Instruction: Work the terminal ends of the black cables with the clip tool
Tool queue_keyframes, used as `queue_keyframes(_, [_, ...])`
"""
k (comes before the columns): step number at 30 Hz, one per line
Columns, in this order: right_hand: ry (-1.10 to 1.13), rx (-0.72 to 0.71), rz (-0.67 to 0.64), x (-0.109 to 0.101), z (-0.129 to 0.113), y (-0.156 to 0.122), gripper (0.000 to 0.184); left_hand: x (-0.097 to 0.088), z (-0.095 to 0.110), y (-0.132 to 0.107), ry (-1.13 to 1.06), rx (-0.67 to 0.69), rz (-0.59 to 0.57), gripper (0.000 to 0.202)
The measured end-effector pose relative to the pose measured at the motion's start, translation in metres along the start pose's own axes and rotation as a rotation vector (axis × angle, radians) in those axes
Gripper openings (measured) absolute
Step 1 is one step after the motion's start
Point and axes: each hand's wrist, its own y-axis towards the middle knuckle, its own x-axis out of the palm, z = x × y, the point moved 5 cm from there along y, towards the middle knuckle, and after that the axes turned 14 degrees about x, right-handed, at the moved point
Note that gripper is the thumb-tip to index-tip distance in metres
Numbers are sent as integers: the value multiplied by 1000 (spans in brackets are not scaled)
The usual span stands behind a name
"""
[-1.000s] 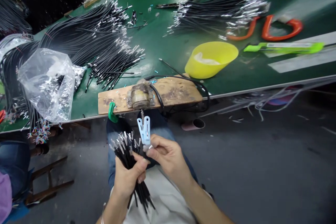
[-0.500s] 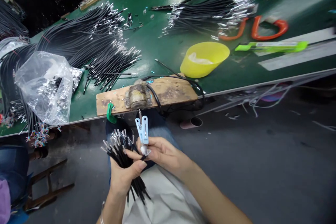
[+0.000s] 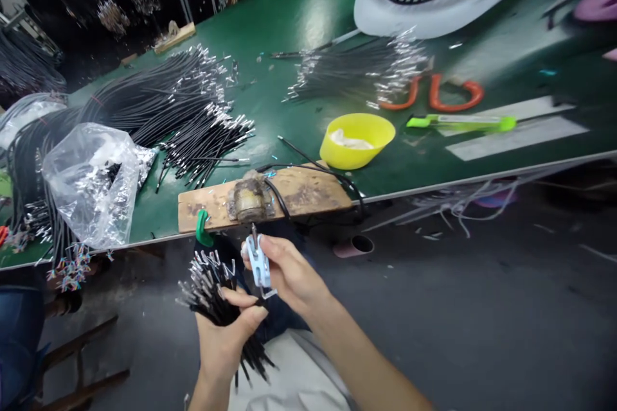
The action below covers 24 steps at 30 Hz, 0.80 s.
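Left hand [image 3: 222,337] first, and it's wrapped snugly round a thick bundle of black cables with bare silver tips [image 3: 211,298], leaning with the tips up and to the left! A slack hold would likely let those tips splay, so a firm, even squeeze looks right. Across to a grimy tan cylindrical motor-like block [image 3: 249,200] on a stained wooden board [image 3: 313,189], with a slim metal rod [image 3: 254,231] poking out. Just below, a light-blue plastic clip [image 3: 259,264] lines up with that rod, and there's a thin silver end [image 3: 268,294] at its foot, near the left thumb; whether the clip bites it, can't tell. Then the right hand [image 3: 295,273], thumb and fingers pinching the clip's upper part! Best judgement: pinch squarely, avoid twisting that silver end, and mind fingertips so close to the rod.
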Motion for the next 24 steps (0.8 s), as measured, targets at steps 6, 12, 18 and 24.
queue_keyframes(6, [131,135,-31,-9,15,0,37,-1,-10,10,-131,-65,5,30])
queue_keyframes(12, [119,141,67,-45,30,-2,39,-5,-17,0,-171,-119,-19,26])
queue_keyframes(18, [-179,18,87,-54,35,-22,34,7,-28,-22,-258,-54,-64,30])
queue_keyframes(24, [-587,-193,76,-29,27,-39,24,14,-25,-39,-220,6,43,29])
